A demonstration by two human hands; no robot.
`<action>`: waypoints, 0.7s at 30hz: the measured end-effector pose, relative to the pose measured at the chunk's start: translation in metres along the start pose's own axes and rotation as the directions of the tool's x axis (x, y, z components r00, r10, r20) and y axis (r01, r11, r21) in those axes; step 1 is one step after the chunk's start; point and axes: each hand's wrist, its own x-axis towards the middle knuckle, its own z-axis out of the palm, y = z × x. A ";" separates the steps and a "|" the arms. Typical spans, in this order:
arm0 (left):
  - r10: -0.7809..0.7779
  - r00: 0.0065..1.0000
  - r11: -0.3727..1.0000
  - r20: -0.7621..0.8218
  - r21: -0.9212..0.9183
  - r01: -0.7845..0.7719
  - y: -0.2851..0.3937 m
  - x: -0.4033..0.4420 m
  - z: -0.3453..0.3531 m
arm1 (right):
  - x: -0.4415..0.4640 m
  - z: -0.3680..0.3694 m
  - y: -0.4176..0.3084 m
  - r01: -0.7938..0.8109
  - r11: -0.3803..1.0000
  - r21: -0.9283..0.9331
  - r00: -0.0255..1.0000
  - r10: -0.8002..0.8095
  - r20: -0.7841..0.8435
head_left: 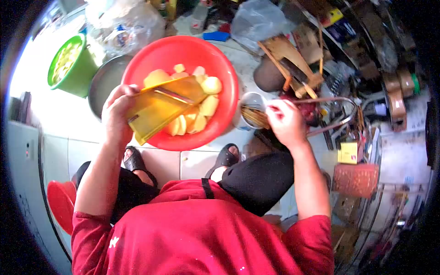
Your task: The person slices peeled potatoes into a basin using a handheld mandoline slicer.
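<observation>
My left hand (118, 112) grips one end of a yellow mandoline slicer (153, 112), its blade slot facing up. The slicer lies tilted over a large red basin (229, 87). Inside the basin are peeled potatoes (211, 85) and pale cut slices (185, 124), partly hidden under the slicer. On the other side, my right hand (286, 121) is at the rim of a small white cup (250, 100) that holds thin brownish sticks (253, 117). Its fingers are drawn together, and what they pinch, if anything, is too small to make out.
A green bucket (75, 68) of pale cut pieces stands at the upper left, beside a grey metal bowl (107, 85). A wooden stool-like frame (291, 59) and clutter fill the right. Plastic bags (259, 23) lie behind the basin. A red plastic container (62, 201) sits at lower left.
</observation>
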 end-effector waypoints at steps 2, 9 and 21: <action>0.002 1.000 1.000 0.026 0.014 -0.002 0.000 0.001 -0.002 | 0.033 0.050 -0.014 0.180 0.983 -0.042 0.979 -0.175 0.101; -0.018 1.000 1.000 0.024 0.021 0.018 0.001 -0.003 0.004 | 0.106 0.173 -0.002 0.439 0.742 -0.507 0.878 -0.236 0.416; 0.018 0.995 1.000 -0.100 -0.005 -0.018 0.007 0.003 0.006 | 0.106 0.144 -0.019 0.072 0.993 -0.097 0.923 -0.030 0.383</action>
